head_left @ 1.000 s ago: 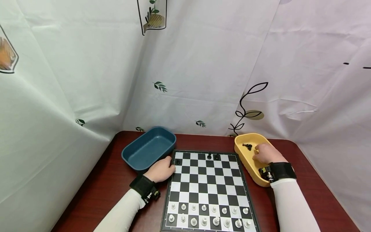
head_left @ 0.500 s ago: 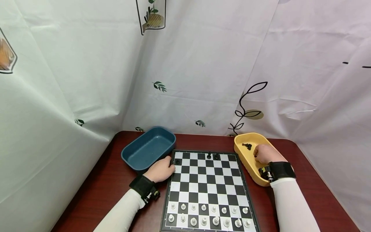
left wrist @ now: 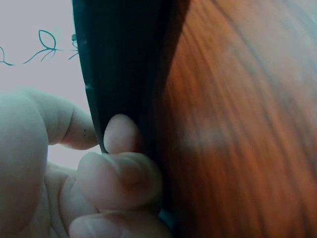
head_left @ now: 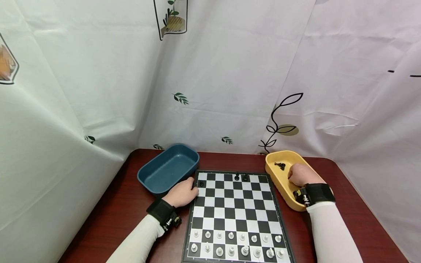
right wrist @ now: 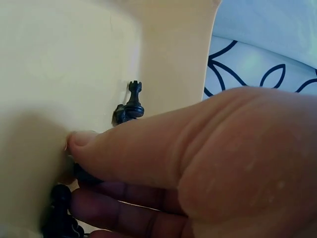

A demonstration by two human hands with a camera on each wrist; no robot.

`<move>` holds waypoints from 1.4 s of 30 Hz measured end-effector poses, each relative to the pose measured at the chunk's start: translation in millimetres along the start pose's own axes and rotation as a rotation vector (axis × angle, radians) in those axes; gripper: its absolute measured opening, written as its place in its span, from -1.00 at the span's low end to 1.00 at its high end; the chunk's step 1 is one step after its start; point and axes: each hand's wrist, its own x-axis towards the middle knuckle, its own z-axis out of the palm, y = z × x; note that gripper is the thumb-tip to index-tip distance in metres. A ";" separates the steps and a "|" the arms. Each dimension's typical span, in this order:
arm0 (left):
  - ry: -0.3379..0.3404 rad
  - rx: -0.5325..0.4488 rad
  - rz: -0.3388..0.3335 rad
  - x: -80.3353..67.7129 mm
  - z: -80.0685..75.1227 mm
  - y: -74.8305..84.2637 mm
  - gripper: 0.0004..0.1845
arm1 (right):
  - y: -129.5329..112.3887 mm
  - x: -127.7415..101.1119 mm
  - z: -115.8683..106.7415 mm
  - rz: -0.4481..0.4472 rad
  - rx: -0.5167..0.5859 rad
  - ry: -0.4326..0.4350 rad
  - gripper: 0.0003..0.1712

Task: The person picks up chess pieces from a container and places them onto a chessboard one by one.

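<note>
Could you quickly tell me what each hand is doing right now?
Left hand: grips the chessboard edge.
Right hand: pinching a black piece in the yellow tray.

The right hand (right wrist: 198, 168) filled the lower right of the view, inside the pale yellow plastic tray (right wrist: 59, 59). The thumb lay extended toward the tray's wall, and the fingers (right wrist: 114, 210) curled beneath it round small black plastic chess pieces (right wrist: 62, 215). A black rook (right wrist: 130, 103) lay tilted near the tray's far wall, just beyond the thumb.
</note>
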 end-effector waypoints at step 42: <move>0.006 -0.003 0.011 -1.1 0.0 -1.0 -0.56 | -50.0 -8.0 -40.8 0.010 0.043 0.391 -0.84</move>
